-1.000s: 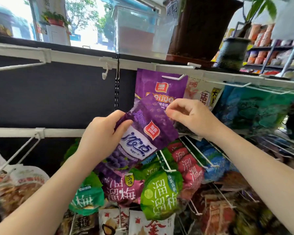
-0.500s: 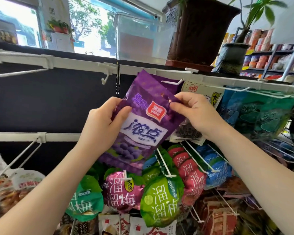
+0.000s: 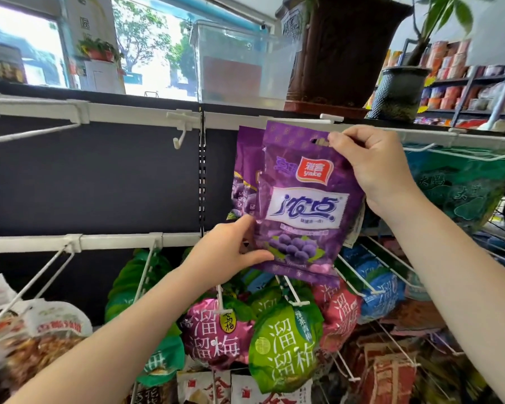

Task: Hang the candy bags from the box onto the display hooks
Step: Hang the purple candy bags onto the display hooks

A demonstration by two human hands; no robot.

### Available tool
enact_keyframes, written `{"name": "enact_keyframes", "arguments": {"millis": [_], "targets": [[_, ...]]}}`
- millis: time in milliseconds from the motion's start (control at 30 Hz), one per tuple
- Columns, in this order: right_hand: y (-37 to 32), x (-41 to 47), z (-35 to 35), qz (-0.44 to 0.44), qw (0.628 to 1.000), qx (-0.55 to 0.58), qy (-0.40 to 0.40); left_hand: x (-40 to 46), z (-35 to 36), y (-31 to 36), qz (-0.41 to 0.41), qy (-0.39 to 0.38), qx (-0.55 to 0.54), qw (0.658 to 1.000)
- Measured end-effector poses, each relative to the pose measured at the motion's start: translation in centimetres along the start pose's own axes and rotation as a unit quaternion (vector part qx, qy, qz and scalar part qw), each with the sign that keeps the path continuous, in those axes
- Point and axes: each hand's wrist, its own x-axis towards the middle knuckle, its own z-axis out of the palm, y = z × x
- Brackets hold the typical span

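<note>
The purple grape candy bag (image 3: 303, 205) is held up against the top rail (image 3: 129, 115) of the display, upright, its hang hole (image 3: 318, 141) just below the white hook (image 3: 331, 118) that juts from that rail. The right hand (image 3: 370, 161) pinches the bag's top edge right beside the hole, thumb in front and fingers behind. The left hand (image 3: 231, 255) is closed on the bag's lower left corner, steadying it.

Directly behind it at least one matching purple bag (image 3: 247, 170) already hangs, so part of the job looks done on this hook. Whether the hook tip has entered the hole of the held bag is hard to tell from this angle; it appears not yet threaded. My judgement is that this bag is at the final step: line up the hole, push it back, let go.

The box of remaining bags is not in view, so how many are left cannot be judged. Two bare hooks (image 3: 184, 135) stand free on the left of the same rail.
</note>
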Motion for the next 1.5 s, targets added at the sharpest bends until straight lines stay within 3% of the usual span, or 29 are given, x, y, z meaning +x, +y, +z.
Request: {"name": "enact_keyframes", "arguments": {"millis": [433, 667, 833, 933, 1000, 1100, 1200, 1333, 1400, 1500], "targets": [[2.2, 3.1, 2.4, 0.070, 0.995, -0.058, -0.040, 0.9, 0.1, -1.7, -0.059, 0.018, 0.058, 0.996], [4.9, 5.4, 4.0, -0.030, 0.972, -0.233, -0.001, 2.4, 0.1, -3.5, -0.091, 0.028, 0.107, 0.990], [6.8, 6.5, 4.6, 0.009, 0.962, -0.268, 0.040, 3.4, 0.7, -3.6, -0.081, 0.034, 0.109, 0.990], [8.1, 5.8, 3.8, 0.041, 0.962, -0.263, 0.066, 3.2, 0.2, -3.4, -0.096, 0.049, 0.165, 0.980], [9.0, 4.3, 2.7, 0.065, 0.963, -0.248, 0.088, 2.6, -0.5, -2.9, -0.073, 0.106, 0.187, 0.974], [10.4, 0.8, 0.5, 0.067, 0.959, -0.263, 0.084, 1.2, -0.6, -0.8, 0.008, 0.152, 0.133, 0.979], [11.3, -3.9, -2.5, 0.056, 0.941, -0.332, 0.021, -0.1, 1.5, 2.4, 0.088, 0.091, 0.067, 0.990], [12.1, -12.5, -8.2, 0.037, 0.871, -0.480, -0.097, -1.5, 7.5, 6.5, 0.161, -0.028, 0.058, 0.985], [12.7, -17.5, -11.9, 0.072, 0.837, -0.523, -0.144, -2.8, 11.5, 8.4, 0.199, -0.118, 0.069, 0.971], [13.6, -25.5, -17.6, 0.195, 0.803, -0.532, -0.184, -5.5, 18.1, 11.4, 0.257, -0.232, 0.077, 0.935]]}}
